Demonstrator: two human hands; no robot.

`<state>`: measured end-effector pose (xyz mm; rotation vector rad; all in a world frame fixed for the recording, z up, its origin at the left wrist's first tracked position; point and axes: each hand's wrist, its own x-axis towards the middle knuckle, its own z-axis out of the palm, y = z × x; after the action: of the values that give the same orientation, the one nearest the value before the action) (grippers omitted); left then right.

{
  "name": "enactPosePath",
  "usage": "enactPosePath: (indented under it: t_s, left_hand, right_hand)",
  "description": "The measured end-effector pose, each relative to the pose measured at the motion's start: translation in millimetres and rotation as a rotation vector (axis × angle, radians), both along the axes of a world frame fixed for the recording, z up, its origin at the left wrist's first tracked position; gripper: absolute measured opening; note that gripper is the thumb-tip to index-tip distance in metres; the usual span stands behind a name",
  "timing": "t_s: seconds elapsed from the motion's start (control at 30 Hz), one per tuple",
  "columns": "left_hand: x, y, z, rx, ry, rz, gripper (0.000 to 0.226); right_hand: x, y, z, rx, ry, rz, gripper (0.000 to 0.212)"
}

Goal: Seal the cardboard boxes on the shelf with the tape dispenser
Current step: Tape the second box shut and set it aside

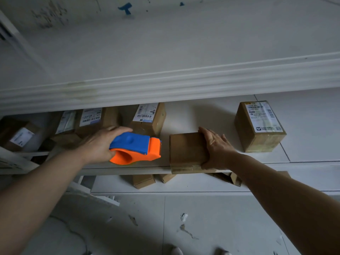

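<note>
left hand [99, 142] is clamped round the orange and blue plastic tape dispenser [135, 147], fingers curled over the blue top, orange body underneath. dispenser is held just over the white shelf [193, 115], nose pointing right, close to the plain brown cardboard box [185, 151] but not touching it. right hand [216, 146] rests on that box's right side, fingers straight and spread flat across the top edge, gripping nothing, palm against the right face. box sits right at the shelf's front lip, between the two hands, top face plain with no label; can't tell whether its seam carries tape. further right on the same shelf, well apart from the right hand: upright brown cardboard box with a white shipping label [260, 126], glossy tape over the label. directly behind the dispenser: second labelled brown box [149, 118], barcode facing up. left of it, a dim cluster of labelled brown boxes [92, 120] tucked under the white moulded ledge [165, 80], details too dark to read. on the level below the shelf: small plain cardboard cartons [143, 181] near the middle and an open-flapped carton [228, 178] under the right forearm. bottom of view: white floor with chipped patches [184, 227]
</note>
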<state>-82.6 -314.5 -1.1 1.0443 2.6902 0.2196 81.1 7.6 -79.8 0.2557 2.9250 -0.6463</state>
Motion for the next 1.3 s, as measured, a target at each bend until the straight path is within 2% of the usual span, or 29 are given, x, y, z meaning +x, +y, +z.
enactPosePath:
  t_s: [0.17,0.27,0.4,0.47,0.57,0.73,0.83,0.93,1.07,1.2,1.3]
  left_hand:
    - [-1,-1,-18,0.068,-0.017,-0.02,0.081]
    - [0,6,-30,0.03,-0.03,-0.035,0.081]
    - [2,16,-39,0.02,-0.052,-0.06,0.08]
    - [2,18,-40,0.008,-0.054,-0.074,0.08]
    - [-2,15,-41,0.015,-0.059,-0.077,0.08]
    - [-13,-11,-50,0.128,-0.135,-0.073,0.08]
    - [-15,-15,-53,0.134,-0.114,-0.082,0.077]
    - [-14,-10,-57,0.117,-0.108,-0.089,0.081]
    - [-16,-20,-60,0.09,-0.134,-0.075,0.096]
    - [-27,-56,-55,0.035,-0.114,0.022,0.095]
    - [-26,-61,-52,0.039,-0.14,0.018,0.093]
  right_hand:
    - [0,-3,2,0.027,-0.015,-0.002,0.128]
    - [0,-5,1,0.048,-0.042,-0.011,0.128]
    - [-5,-17,12,0.24,-0.114,0.064,0.139]
    - [-11,-38,14,0.316,-0.044,0.158,0.142]
    - [-19,-67,0,0.353,0.018,0.268,0.136]
    - [-22,-68,-1,0.392,-0.107,0.264,0.131]
    - [-37,-83,9,0.44,-0.107,0.236,0.134]
    - [-46,-95,2,0.432,-0.15,0.188,0.138]
    - [-42,-84,-3,0.374,-0.105,0.161,0.122]
    - [-41,-79,-2,0.373,-0.086,0.191,0.124]
    - [-41,-80,-4,0.385,-0.085,0.19,0.126]
